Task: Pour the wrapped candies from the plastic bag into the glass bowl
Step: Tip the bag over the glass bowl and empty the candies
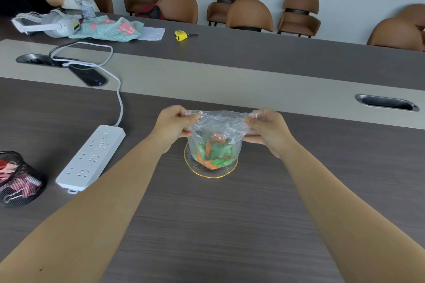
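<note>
The left hand [176, 125] and right hand [264, 127] each pinch a side of the plastic bag [216, 135] mouth, stretching it wide. The bag hangs upright, wrapped candies [213, 156] at its bottom, directly over the glass bowl [210, 173] on the worktop [207, 225], perhaps touching it.

Even, soft indoor light, faint shadows under the forearms on the worktop [207, 225], mild sheen on the plastic bag [218, 122], wide-angle bending at the edges — far chairs [250, 14] slightly soft.
</note>
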